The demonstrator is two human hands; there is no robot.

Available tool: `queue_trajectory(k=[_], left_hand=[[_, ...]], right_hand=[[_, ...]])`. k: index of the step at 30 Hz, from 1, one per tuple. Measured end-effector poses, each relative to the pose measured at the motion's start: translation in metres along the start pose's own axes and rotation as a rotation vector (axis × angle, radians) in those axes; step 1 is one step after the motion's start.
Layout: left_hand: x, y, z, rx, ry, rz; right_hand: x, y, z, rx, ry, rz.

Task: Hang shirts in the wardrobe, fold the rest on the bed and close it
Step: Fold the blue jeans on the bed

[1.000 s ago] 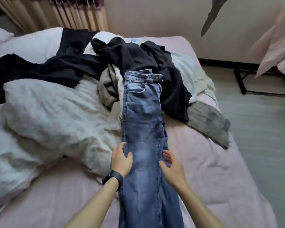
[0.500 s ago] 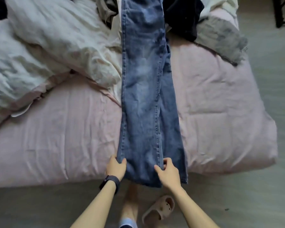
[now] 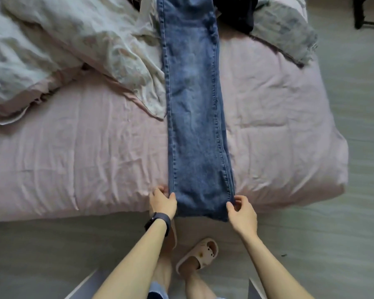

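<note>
A pair of blue jeans, folded lengthwise leg on leg, lies straight down the pink bed, with its hems hanging over the front edge. My left hand, with a dark band on the wrist, grips the left edge of the hems. At the right edge of the hems, my right hand pinches the cloth between thumb and fingers. The waist of the jeans is out of view at the top.
A crumpled white duvet covers the bed's left side. A dark garment and a grey one lie at the top right. My feet in a beige slipper stand on the grey floor below the bed edge.
My view dropped from the clothes pile to the bed's front edge. Both hands slid down the jeans from the knees to the hems, then spread out to their outer edges.
</note>
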State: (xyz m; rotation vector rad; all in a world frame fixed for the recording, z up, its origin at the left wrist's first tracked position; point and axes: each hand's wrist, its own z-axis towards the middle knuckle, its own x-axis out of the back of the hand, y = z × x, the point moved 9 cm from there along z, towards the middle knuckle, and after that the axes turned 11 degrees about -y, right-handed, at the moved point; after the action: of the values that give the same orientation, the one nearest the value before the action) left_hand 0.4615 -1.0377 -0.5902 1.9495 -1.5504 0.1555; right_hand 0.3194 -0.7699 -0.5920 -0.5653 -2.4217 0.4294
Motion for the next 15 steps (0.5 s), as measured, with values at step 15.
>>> queue_trajectory(k=[15], left_hand=[[-0.028, -0.037, -0.005, -0.047, -0.427, -0.096]], right_hand=[[-0.010, 0.010, 0.005, 0.115, -0.076, -0.029]])
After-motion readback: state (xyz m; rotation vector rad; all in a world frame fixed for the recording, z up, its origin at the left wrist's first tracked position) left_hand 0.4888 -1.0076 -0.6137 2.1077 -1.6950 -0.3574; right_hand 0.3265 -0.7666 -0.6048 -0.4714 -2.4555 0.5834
